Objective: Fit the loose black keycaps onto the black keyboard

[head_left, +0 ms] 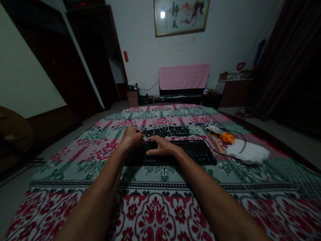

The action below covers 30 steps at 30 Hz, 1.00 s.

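A black keyboard (198, 152) lies across the patterned cloth in front of me. Over its upper left end is my left hand (132, 136), fingers curled together in a pinch; whatever is between the fingertips is hidden. My right hand (162, 146) rests on or just above the middle of the keyboard, thumb and fingers apart, holding nothing. Just beyond the keyboard, many small black keycaps (173, 131) are spread in rough rows on the cloth. Dimness and my hands obscure part of the keyboard's left side.
Right of the keyboard lie a white cloth or bag (248, 151), an orange fluffy item (227, 137), a flat tan strip (217, 144) and a looping black cable (209, 143). The patterned tablecloth (155, 211) covers the surface. Farther off, a pink cloth (184, 77) drapes over something on a low cabinet.
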{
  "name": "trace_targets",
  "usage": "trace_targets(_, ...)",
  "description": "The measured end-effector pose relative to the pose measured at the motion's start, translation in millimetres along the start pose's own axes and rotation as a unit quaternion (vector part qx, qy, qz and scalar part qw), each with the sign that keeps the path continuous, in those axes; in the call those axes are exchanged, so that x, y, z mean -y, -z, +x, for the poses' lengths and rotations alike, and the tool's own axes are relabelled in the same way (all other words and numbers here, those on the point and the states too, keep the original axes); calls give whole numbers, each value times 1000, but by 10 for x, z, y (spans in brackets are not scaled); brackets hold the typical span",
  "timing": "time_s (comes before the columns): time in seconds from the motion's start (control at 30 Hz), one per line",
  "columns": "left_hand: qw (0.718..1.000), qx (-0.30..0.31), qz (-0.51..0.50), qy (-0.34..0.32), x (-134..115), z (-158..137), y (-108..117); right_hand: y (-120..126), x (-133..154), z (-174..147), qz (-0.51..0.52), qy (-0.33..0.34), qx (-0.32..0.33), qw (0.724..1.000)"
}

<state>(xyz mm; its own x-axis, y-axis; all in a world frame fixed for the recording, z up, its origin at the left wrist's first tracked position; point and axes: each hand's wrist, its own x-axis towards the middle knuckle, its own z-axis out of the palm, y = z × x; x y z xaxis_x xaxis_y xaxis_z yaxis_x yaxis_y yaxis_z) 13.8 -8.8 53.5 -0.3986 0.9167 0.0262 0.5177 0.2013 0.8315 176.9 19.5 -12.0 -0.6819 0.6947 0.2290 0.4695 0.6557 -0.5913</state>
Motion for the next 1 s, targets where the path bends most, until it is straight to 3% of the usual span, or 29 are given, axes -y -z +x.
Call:
trace_targets(0.1, 1000, 18, 1, 15, 32, 6, -36, -39, -25, 56, 88, 32, -58, 994)
trace_targets(0.23, 1000, 1, -15, 10, 69, 10, -73, -93, -16, 106, 113, 3, -78, 991)
trace_targets(0.33, 999, -7, -34, -8, 137, -8, -148, -131, -4, 137, 113, -69, -100, 986)
trace_targets(0.47, 993, -21, -95, -66, 245, -36, -287, -143, 31, 163, 213, -205, -99, 950)
trace_targets(0.57, 981, -54, -156, -103, 303, -25, -327, -76, 34, 152, 249, -243, -93, 933)
trace_targets(0.7, 977, -88, -166, -102, 405, 55, -242, 123, -111, 104, 130, -257, -161, 944)
trace_targets(0.83, 981, -80, -166, -68, 563, 153, -107, 284, -370, 56, 8, -276, -235, 932)
trace_targets(1.0, 972, -77, -219, -25, 665, 199, 15, 257, -494, 164, -26, -241, -208, 948)
